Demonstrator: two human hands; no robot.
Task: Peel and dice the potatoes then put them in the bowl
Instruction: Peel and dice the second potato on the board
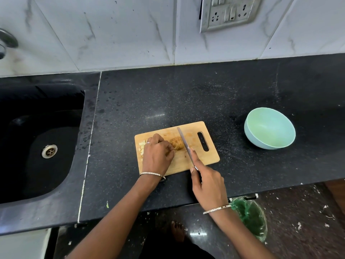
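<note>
A wooden cutting board lies on the black counter. A brownish potato piece sits on it, and my left hand holds it from the left with curled fingers. Pale diced potato bits lie at the board's left edge, partly hidden by that hand. My right hand grips the handle of a knife, index finger along its spine. The blade runs across the board just right of the potato. A light green bowl stands empty to the right, apart from the board.
A black sink with a metal drain fills the left. The tiled wall with a socket plate stands behind. A green-lined bin sits on the floor below the counter edge, near a bare foot.
</note>
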